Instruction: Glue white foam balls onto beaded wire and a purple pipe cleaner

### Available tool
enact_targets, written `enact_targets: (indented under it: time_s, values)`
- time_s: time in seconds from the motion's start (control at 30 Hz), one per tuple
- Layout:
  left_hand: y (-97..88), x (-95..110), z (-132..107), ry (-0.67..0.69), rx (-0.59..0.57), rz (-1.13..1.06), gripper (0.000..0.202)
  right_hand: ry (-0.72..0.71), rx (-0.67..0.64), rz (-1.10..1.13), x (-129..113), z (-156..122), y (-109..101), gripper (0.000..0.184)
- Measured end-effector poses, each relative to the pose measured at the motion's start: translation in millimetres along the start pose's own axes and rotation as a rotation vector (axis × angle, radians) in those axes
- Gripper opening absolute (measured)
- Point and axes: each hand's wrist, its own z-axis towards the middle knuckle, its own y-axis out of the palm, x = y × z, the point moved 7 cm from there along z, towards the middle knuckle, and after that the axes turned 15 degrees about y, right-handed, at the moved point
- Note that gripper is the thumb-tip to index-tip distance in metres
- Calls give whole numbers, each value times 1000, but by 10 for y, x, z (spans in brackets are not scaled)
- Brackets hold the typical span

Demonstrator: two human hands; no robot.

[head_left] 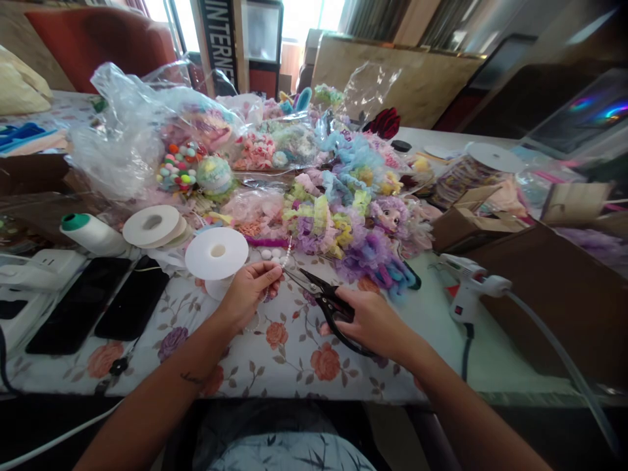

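My left hand [249, 293] pinches a thin strand of small white beads [289, 252] between thumb and fingers. One end sticks up past the fingertips, and more of the strand hangs below the hand. My right hand [375, 319] is wrapped around the black handles of a pair of scissors [328, 297]. Their blades are parted and point left, with the tips close to my left fingertips. Whether the blades touch the strand I cannot tell. Just left of my left hand stands a white spool [216, 252]. A few white balls [272, 254] lie behind the fingers.
A heap of pastel ruffled trim [338, 216], plastic bags [122, 124] and pompoms [180, 171] fills the table's back. On the left are phones [78, 304], a thread cone [91, 234] and another spool [154, 226]. A glue gun [468, 288] and cardboard box [549, 307] stand right.
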Motion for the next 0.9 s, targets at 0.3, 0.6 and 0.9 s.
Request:
enact_targets:
  time_s: [0.3,0.6,0.9]
  values:
    - [-35,5,0,71,-40,161,23,-28,30,67,5,6,-17,19]
    - [117,134,-55,329,-253,416,14,7,22,-9,105,16,9,27]
    - [144,143,-47,373,-302,494,26,-6,7,-40,100,13,38,23]
